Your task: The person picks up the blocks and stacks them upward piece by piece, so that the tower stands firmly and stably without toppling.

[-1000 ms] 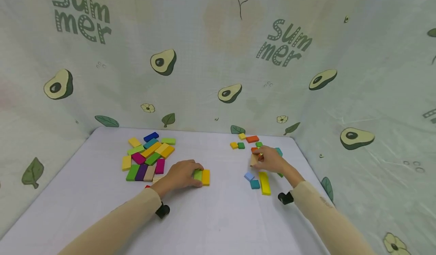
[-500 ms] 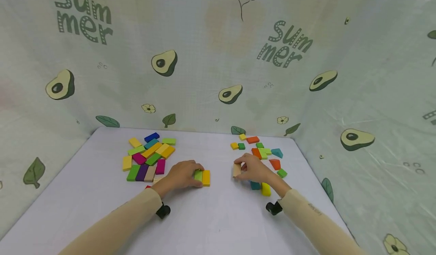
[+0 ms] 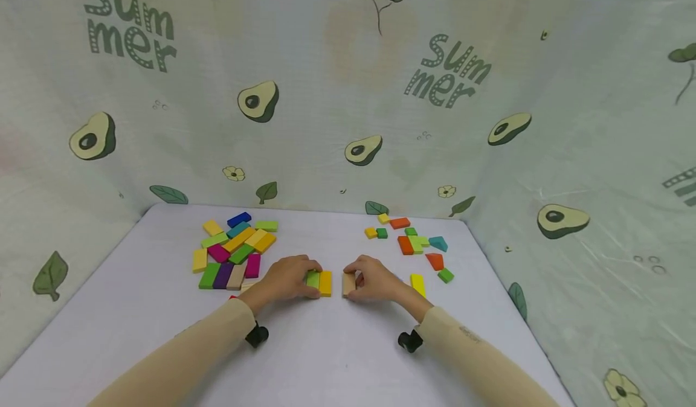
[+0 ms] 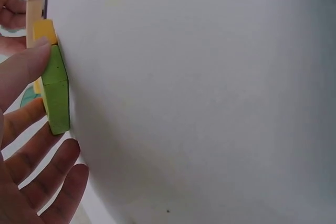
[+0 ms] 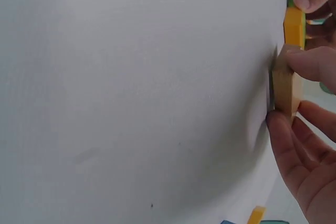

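Note:
My left hand (image 3: 288, 278) pinches a light green block (image 3: 312, 279) between thumb and fingers on the white table. Against that block's right side lies an orange-yellow block (image 3: 325, 284). My right hand (image 3: 376, 281) holds a natural wood block (image 3: 348, 285) by its ends, a small gap to the right of the yellow one. In the left wrist view the thumb lies where the green block (image 4: 56, 85) meets the yellow block (image 4: 45, 31). The right wrist view has the wood block (image 5: 286, 85) between thumb and fingertips, close to the table.
A cluster of coloured blocks (image 3: 239, 247) lies left of the left hand, partly hidden by the wrist. Smaller pieces, such as a red-orange block (image 3: 405, 245) and a teal piece (image 3: 438, 243), lie scattered at the back right. A yellow block (image 3: 417, 284) sits behind the right wrist.
My right hand has carried the wood block leftward from the scattered pieces to near the yellow block. The left hand has stayed in place on the green block.

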`<state>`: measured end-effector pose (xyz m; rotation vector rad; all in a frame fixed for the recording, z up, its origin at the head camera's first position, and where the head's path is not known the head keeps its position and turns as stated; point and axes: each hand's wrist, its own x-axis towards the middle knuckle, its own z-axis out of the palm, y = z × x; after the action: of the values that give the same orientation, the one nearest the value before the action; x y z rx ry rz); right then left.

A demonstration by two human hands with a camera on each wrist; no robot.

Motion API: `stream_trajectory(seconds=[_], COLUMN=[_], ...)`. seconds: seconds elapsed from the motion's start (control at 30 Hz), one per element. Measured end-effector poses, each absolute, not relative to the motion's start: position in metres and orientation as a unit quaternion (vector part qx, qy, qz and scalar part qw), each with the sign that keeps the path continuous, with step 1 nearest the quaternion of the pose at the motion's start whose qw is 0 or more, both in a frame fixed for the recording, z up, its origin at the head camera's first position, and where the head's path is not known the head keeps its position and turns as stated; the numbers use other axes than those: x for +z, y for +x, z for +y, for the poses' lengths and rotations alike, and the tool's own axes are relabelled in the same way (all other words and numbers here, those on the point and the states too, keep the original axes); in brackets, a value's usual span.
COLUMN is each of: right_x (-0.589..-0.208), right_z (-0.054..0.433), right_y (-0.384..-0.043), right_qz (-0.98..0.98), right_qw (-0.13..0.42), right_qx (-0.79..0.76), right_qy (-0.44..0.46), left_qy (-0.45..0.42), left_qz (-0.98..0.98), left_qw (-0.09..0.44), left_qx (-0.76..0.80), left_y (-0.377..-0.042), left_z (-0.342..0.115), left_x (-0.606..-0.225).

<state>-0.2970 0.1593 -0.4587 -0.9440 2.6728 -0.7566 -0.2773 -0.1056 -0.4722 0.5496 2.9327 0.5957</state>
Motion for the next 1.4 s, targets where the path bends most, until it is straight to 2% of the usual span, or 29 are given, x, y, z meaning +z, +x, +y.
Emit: stream_trajectory(seconds=[0.6,1.4], right_x=[-0.456,-0.460], right_z=[0.134,0.125], right_y=[-0.296,-0.298], right_qz=[0.902,0.909], right_qw=[0.129,0.120], right_qx=[-0.265,-0.244], right_qy=[-0.316,-0.314], left_qy=[0.189,0.189], left_qz=[0.960,0.958], left_qw=[0.049,0.060], left_qx=[0.199,0.205], left_y=[-0.281,-0.276], left_z=[-0.105,-0.108], left_x=[-0.473,-0.463])
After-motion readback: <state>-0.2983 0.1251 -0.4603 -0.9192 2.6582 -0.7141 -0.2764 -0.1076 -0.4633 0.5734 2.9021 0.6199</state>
